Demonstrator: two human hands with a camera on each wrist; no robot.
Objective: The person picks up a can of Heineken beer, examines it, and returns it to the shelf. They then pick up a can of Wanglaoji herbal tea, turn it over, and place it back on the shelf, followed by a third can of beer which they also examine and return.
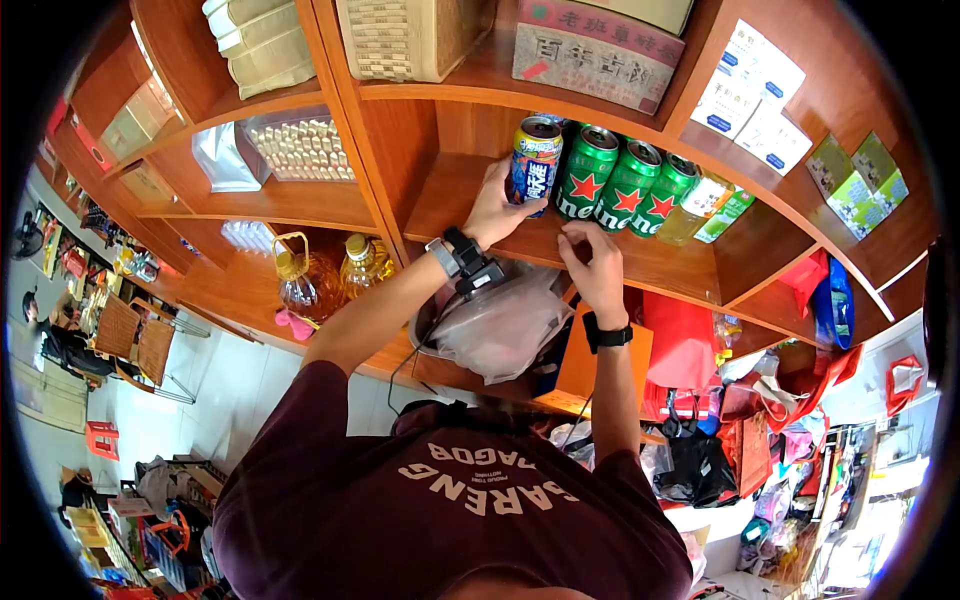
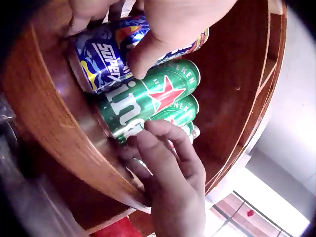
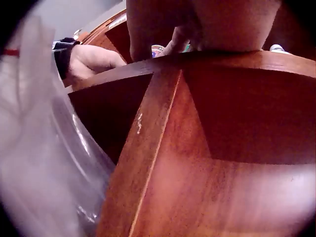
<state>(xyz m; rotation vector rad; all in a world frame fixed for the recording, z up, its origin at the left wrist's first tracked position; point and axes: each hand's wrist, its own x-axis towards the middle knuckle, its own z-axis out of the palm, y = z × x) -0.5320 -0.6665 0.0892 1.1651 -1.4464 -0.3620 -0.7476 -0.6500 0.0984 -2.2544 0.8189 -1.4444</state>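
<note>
On the middle shelf [image 1: 455, 195], my left hand [image 1: 497, 212] holds a blue and yellow drink can [image 1: 537, 160] upright, thumb across its front. In the left wrist view the thumb lies over the blue can [image 2: 101, 61], beside a green beer can [image 2: 133, 106] with a red star. Several such green beer cans [image 1: 588, 170] stand in a row to the right of the blue can. My right hand [image 1: 597, 265] is at the shelf's front edge, before the green cans, fingers loosely bent with nothing between them. In the right wrist view this hand [image 3: 212, 24] overlaps the shelf edge.
A bottle of yellowish liquid [image 1: 695, 210] stands right of the green cans. Below the shelf are a plastic bag [image 1: 510, 325] and an orange box [image 1: 590, 360]. Oil jugs [image 1: 310, 285] stand at lower left. An upright wooden divider [image 1: 400, 150] bounds the compartment's left side.
</note>
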